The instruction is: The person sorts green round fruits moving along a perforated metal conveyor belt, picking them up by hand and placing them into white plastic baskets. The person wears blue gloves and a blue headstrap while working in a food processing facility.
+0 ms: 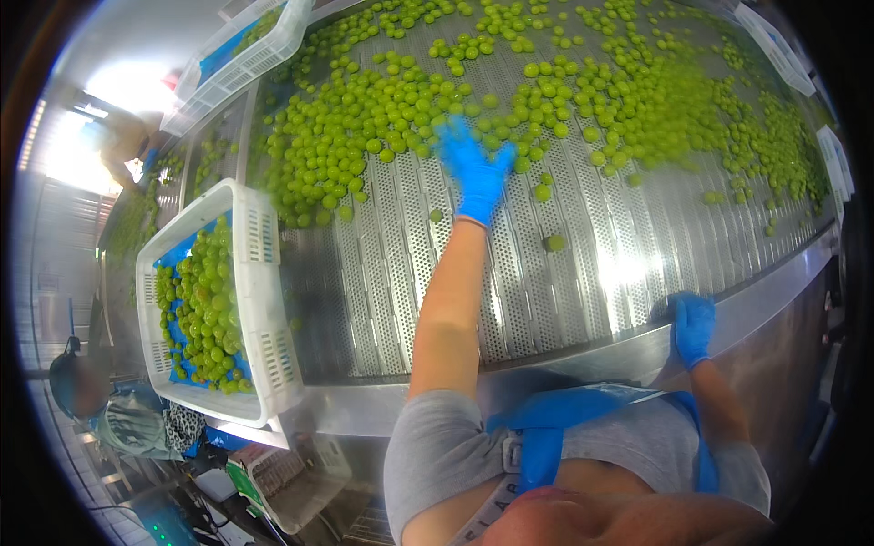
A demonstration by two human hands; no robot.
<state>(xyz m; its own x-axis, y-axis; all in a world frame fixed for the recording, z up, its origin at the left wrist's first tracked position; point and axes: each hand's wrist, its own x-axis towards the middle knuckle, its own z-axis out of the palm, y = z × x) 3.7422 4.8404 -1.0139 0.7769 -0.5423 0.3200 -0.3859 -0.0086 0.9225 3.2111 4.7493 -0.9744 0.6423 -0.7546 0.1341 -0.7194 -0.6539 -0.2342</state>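
Note:
My left hand (pixel 476 167), in a blue glove, reaches over a perforated steel conveyor belt (pixel 423 273). Its fingers are spread at the near edge of a layer of small round green fruits (pixel 389 102), grape-like in look; the fingertips are blurred among them. Nothing is seen held in it. To the right, my right hand (pixel 695 329), also blue-gloved, has its fingers curled on the steel rim (pixel 744 300) of the conveyor. A white slatted plastic crate (pixel 263 307) stands at the left, lined with blue and partly filled with similar fruits, some brownish.
Another white crate (pixel 232 75) sits at the upper left. White containers (pixel 775 51) line the far right side. One person (pixel 130 140) leans over fruits at the far left; another person (pixel 130 423) is at the lower left. A dirty crate (pixel 293 478) stands below the rim.

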